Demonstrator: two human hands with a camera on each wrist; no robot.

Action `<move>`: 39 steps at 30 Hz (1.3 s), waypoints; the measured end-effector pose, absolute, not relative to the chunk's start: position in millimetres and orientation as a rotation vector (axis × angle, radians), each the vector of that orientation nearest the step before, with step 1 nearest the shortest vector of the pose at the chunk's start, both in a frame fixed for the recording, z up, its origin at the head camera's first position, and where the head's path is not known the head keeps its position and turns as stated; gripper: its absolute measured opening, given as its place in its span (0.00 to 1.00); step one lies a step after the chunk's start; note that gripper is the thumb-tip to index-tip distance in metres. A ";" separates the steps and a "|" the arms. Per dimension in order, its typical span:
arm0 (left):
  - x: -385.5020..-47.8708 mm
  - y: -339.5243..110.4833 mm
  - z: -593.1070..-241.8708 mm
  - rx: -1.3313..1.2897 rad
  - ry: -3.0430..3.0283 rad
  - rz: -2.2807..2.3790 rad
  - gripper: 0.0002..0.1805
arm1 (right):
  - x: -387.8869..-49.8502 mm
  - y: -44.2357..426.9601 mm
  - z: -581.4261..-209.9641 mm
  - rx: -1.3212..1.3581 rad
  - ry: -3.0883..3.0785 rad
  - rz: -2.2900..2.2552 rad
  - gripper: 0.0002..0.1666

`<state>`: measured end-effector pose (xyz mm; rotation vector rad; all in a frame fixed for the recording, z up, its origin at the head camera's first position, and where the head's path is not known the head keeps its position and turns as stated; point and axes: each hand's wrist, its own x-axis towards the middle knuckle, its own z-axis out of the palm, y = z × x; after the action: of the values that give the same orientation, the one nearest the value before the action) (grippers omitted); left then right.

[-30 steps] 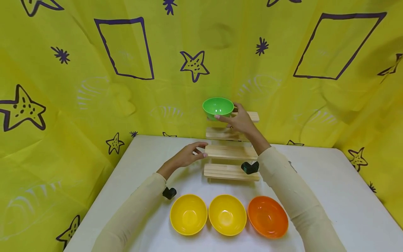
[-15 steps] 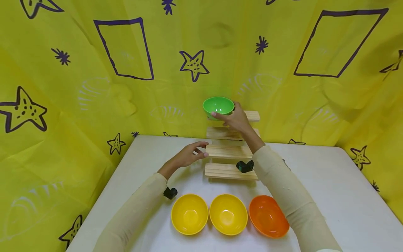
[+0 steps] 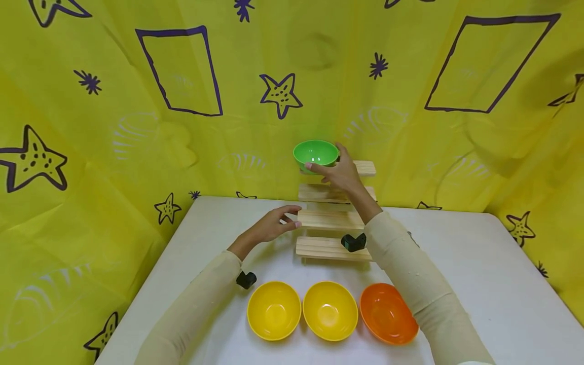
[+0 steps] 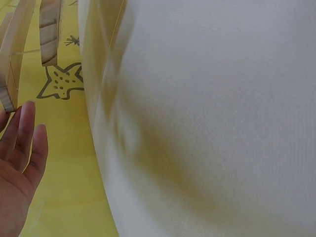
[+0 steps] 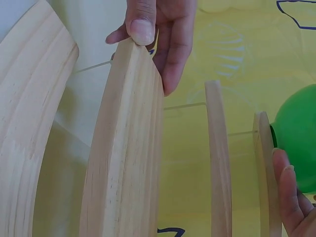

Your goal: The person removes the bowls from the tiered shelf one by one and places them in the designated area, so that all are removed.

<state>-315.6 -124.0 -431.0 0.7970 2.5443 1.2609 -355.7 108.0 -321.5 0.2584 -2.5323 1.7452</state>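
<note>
A green bowl [image 3: 316,152] sits at the left end of the top board of a stepped wooden rack [image 3: 328,219]. My right hand [image 3: 344,175] holds the bowl from its right side, thumb in front and fingers behind. In the right wrist view, the base of the green bowl [image 5: 298,136] meets the top board. My left hand [image 3: 271,225] grips the left end of the rack's second board from the bottom. Seen from the right wrist, the left hand [image 5: 170,37] has its thumb on the board's front edge and its fingers on the other side.
Two yellow bowls [image 3: 274,311] and an orange bowl [image 3: 388,314] stand in a row on the white table [image 3: 474,274], in front of the rack. My right sleeve partly covers the orange one. A yellow curtain [image 3: 237,132] with drawn stars hangs close behind the rack.
My right hand and forearm have shifted slightly left, and the thumb lies farther across the green bowl's front. Bowl, rack and left hand stay nearly in place.
</note>
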 end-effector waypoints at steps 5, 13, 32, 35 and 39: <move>-315.4 -123.6 -430.0 0.793 2.542 1.257 0.30 | -354.7 107.8 -320.5 0.267 -2.541 1.728 0.68; -315.5 -123.8 -429.8 0.783 2.549 1.250 0.30 | -354.5 107.1 -321.2 0.256 -2.508 1.759 0.68; -314.8 -122.8 -429.2 0.784 2.553 1.241 0.30 | -349.7 113.7 -326.1 0.283 -2.430 1.827 0.69; -315.1 -122.8 -429.5 0.790 2.554 1.239 0.30 | -348.6 116.6 -327.1 0.288 -2.445 1.796 0.69; -315.2 -123.5 -429.6 0.787 2.551 1.240 0.30 | -347.0 121.0 -328.0 0.306 -2.445 1.783 0.67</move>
<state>-315.2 -123.5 -429.6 0.7870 2.5510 1.2396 -347.0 121.0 -328.0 0.3060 -2.4447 1.7828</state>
